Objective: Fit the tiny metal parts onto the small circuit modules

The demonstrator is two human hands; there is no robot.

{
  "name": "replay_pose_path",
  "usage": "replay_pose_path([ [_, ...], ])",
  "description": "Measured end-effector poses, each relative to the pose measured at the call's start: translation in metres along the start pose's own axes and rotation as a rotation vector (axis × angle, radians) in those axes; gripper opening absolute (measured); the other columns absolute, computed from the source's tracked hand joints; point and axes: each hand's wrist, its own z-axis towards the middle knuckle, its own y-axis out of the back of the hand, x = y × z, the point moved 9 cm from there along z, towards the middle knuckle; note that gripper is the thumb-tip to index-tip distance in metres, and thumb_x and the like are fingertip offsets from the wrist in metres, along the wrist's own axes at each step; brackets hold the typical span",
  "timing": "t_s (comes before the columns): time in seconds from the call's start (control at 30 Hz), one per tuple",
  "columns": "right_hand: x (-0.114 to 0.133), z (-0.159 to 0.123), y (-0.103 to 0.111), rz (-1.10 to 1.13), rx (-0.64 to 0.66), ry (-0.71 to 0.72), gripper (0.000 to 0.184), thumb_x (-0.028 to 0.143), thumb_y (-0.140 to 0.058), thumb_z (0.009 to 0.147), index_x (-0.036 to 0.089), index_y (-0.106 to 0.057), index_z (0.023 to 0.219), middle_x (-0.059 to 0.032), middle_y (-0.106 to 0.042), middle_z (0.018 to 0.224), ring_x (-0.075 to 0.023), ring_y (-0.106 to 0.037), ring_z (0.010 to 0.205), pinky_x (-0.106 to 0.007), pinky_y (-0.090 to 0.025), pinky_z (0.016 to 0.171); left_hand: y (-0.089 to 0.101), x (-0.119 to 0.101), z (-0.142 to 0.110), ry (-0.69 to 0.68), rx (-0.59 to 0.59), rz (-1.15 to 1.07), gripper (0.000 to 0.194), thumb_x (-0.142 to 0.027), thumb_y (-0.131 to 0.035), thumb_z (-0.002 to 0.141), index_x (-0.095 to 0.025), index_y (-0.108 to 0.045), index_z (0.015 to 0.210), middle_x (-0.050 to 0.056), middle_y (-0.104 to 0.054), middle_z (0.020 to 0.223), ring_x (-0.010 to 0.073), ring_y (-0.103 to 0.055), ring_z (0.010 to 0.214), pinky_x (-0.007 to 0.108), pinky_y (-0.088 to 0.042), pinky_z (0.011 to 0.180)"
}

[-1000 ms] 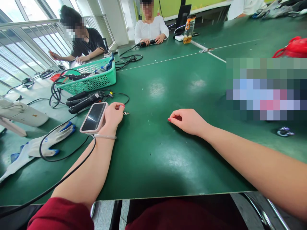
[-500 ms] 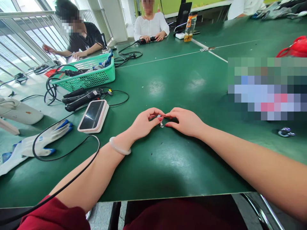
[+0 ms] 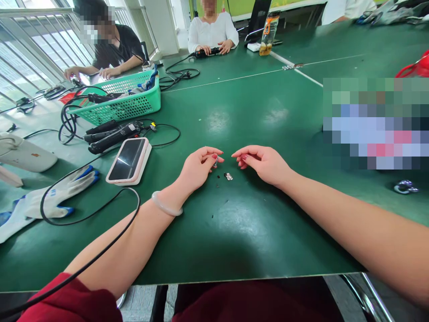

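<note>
My left hand (image 3: 198, 166), with a pale bangle (image 3: 166, 205) on the wrist, pinches a small shiny metallic piece (image 3: 215, 162) between thumb and fingers. What kind of piece it is, I cannot make out. Just below the gap between my hands, a small black-and-white object (image 3: 228, 176) lies on the green table (image 3: 268, 232), with tiny dark specks to its left. My right hand (image 3: 259, 162) hovers at the right of it, its index finger pointing left and the thumb near the curled fingers. Nothing shows in its grasp.
A phone (image 3: 129, 161) in a pink case lies left of my hands, near black hair-iron-like tools (image 3: 114, 135). Beyond stands a green basket (image 3: 124, 107) with cables. White-and-blue gloves (image 3: 53, 197) lie at the left, shiny rings (image 3: 405, 187) at the right. Two people sit across the table.
My hands have moved apart; the fingertips met near the small piece before. The left has drawn slightly left with the shiny piece, and the black-and-white object now lies uncovered on the table.
</note>
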Motion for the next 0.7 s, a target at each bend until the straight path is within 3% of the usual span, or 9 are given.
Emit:
replay_pose_path([
  [0.1, 0.013, -0.003, -0.006, -0.206, 0.038, 0.132, 0.022, 0.031, -0.058, 0.082, 0.022, -0.071, 0.098, -0.0061, -0.069, 0.098, -0.0195, -0.062, 0.086, -0.038, -0.05, 0.083, 0.004, 0.002, 0.002, -0.025, -0.022, 0.104, 0.022, -0.03, -0.052, 0.087, -0.018, -0.066, 0.099, 0.004, -0.071, 0.083, 0.0089, -0.056, 0.061, 0.024, -0.047, 0.061],
  [0.2, 0.034, -0.014, -0.029, -0.415, 0.161, 0.367, 0.029, 0.031, -0.063, 0.081, 0.025, -0.069, 0.109, -0.007, -0.067, 0.11, -0.0241, -0.057, 0.102, -0.045, -0.045, 0.094, 0.005, 0.003, 0.002, -0.044, -0.024, 0.136, 0.022, -0.029, -0.053, 0.086, -0.02, -0.067, 0.1, 0.003, -0.071, 0.085, 0.0083, -0.056, 0.059, 0.024, -0.048, 0.061],
  [0.3, 0.041, -0.021, -0.048, -0.522, 0.246, 0.466, 0.026, 0.026, -0.06, 0.084, 0.025, -0.07, 0.109, -0.0068, -0.068, 0.106, -0.024, -0.056, 0.1, -0.044, -0.045, 0.093, 0.006, 0.002, 0.001, -0.047, -0.041, 0.133, 0.021, -0.025, -0.054, 0.085, -0.019, -0.067, 0.1, 0.004, -0.07, 0.087, 0.0093, -0.06, 0.063, 0.024, -0.051, 0.063],
  [0.4, 0.038, -0.02, -0.05, -0.531, 0.25, 0.422, 0.02, 0.021, -0.059, 0.085, 0.024, -0.073, 0.099, -0.0057, -0.069, 0.099, -0.0223, -0.058, 0.096, -0.04, -0.048, 0.09, 0.005, 0.0, 0.001, -0.061, -0.039, 0.136, 0.024, -0.017, -0.054, 0.083, -0.019, -0.067, 0.103, 0.004, -0.07, 0.09, 0.0106, -0.064, 0.07, 0.026, -0.053, 0.07],
  [0.53, 0.03, -0.013, -0.036, -0.448, 0.184, 0.289, 0.02, 0.012, -0.059, 0.081, 0.023, -0.072, 0.091, -0.0029, -0.069, 0.094, -0.0175, -0.062, 0.087, -0.034, -0.05, 0.084, 0.0, -0.003, -0.001, -0.094, 0.004, 0.159, 0.033, -0.009, -0.052, 0.08, -0.019, -0.066, 0.109, 0.004, -0.07, 0.093, 0.0126, -0.067, 0.077, 0.028, -0.054, 0.079],
  [0.7, 0.007, -0.004, -0.015, -0.208, 0.055, 0.061, 0.013, 0.016, -0.063, 0.078, 0.022, -0.07, 0.088, -0.0001, -0.069, 0.082, -0.0144, -0.064, 0.073, -0.029, -0.053, 0.073, -0.004, -0.01, -0.005, -0.126, 0.037, 0.209, 0.034, -0.014, -0.059, 0.078, -0.019, -0.066, 0.111, 0.004, -0.071, 0.088, 0.015, -0.069, 0.081, 0.03, -0.054, 0.083],
])
